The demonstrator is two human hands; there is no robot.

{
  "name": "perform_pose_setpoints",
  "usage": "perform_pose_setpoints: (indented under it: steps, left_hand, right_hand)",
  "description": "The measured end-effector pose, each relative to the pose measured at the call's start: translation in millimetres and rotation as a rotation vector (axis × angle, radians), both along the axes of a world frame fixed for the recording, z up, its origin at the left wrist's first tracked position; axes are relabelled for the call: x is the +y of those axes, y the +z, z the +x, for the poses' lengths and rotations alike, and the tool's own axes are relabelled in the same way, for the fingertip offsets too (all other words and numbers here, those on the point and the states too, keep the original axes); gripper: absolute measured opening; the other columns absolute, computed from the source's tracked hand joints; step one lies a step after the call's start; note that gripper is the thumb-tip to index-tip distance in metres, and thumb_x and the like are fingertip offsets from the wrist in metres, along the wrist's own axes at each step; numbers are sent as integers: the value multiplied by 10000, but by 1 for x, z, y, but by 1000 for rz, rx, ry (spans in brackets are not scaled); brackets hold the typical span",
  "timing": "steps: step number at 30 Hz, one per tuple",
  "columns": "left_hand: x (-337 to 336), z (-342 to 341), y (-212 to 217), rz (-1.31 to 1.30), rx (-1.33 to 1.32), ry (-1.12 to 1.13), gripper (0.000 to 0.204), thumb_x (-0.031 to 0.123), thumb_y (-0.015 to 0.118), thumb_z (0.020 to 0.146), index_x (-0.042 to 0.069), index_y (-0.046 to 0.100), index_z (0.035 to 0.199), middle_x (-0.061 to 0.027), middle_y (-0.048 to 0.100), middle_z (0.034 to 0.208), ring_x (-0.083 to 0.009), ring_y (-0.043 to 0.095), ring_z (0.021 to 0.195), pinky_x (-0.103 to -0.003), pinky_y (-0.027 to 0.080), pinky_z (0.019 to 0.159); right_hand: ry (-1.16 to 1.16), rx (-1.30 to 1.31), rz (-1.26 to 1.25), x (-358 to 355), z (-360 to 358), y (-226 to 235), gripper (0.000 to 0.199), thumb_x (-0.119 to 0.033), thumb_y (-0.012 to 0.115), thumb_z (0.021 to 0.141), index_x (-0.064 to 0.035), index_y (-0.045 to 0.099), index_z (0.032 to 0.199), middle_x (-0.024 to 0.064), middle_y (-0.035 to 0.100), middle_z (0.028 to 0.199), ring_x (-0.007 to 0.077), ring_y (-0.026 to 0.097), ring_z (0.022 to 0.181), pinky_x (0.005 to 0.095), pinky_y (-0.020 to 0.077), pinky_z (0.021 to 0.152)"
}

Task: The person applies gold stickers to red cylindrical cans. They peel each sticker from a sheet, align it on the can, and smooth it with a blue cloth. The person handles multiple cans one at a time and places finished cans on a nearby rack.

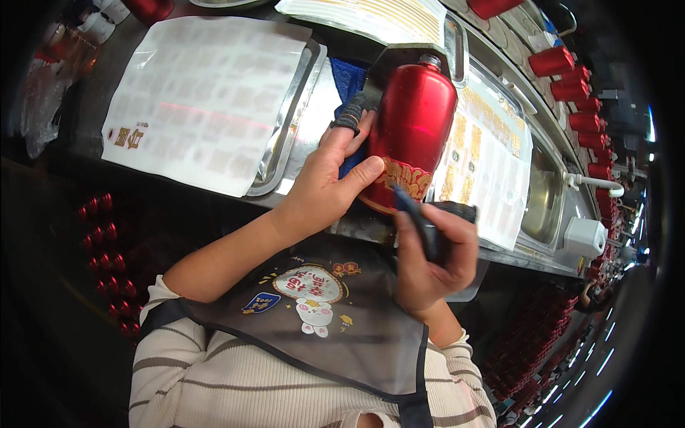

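Observation:
A glossy red bottle point(417, 114) lies tilted on a dark stand, its bare metal neck pointing away from me. Round its lower part runs a gold patterned band point(407, 178). My left hand point(328, 171) grips the bottle from the left, thumb pressed near the band and fingers along the side. A dark cover wraps one of its fingers. Closed in my right hand point(446, 250) is a small dark tool with a bluish tip point(407, 196), slightly blurred; its tip is at the gold band. A dark cover sits on a right finger too.
To the left, a white backing sheet point(207, 100) with a few gold pieces lies over a metal tray point(285, 135). Sheets of gold decals point(485, 157) lie right of the bottle. Beyond are a sink point(542, 192), a tap point(596, 183), a white container point(585, 237) and several red bottles point(553, 62).

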State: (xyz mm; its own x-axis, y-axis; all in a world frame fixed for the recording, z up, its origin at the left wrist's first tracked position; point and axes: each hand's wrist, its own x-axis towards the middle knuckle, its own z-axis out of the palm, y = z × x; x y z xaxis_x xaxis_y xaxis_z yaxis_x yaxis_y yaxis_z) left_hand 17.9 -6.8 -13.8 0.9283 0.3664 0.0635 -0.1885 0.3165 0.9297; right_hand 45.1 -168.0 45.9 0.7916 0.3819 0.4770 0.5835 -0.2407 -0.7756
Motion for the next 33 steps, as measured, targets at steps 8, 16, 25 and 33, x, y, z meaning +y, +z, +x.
perform_pose_setpoints:
  steps: [8,16,25,33]
  left_hand:
    - [2,-1,3,229,7,91,469,253,627,981,-56,496,1309,-239,554,1409,-331,493,1347,-503,60,1210]
    - [-5,3,3,319,73,183,560,294,769,875,-72,560,1244,-220,661,1239,-362,584,1130,-547,149,1189]
    - [-11,-1,7,348,46,132,731,310,731,901,-48,402,1446,-211,555,1412,-400,481,1315,-544,110,1197]
    - [8,-13,5,-20,-7,12,687,-39,576,865,-44,335,1508,-181,377,1559,-216,347,1451,-337,264,1174]
  right_hand:
    - [55,-376,-268,1,9,4,426,57,820,635,-126,759,1014,94,625,896,275,599,766,350,516,719]
    - [225,-202,-178,-15,28,17,371,64,850,672,-69,733,998,91,668,863,216,617,717,303,505,648]
    - [71,59,-176,10,69,38,214,7,776,808,1,670,994,74,677,876,129,642,777,245,514,704]
    - [433,-672,-351,22,64,30,302,-27,776,684,-87,735,977,35,564,748,227,602,714,333,511,633]
